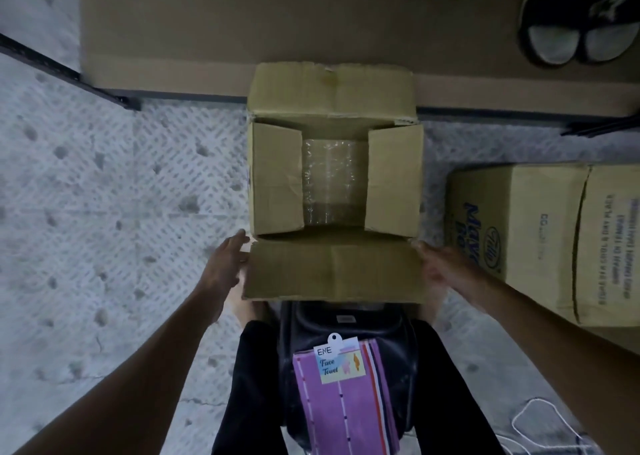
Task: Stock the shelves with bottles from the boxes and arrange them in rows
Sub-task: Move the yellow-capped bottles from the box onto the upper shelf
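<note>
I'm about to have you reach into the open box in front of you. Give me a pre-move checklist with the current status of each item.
1. Open box: near and far flaps are folded back: ok.
2. Side flaps: they lean over the opening and narrow it: not ok.
3. Contents: clear plastic wrap shows inside, but no bottles can be made out: cannot tell.
4. Left hand: at the near left corner, fingers straight: ok.
5. Right hand: at the near right corner, blurred, grip unclear: cannot tell.
6. Closed box: stands apart on the right: ok.
</note>
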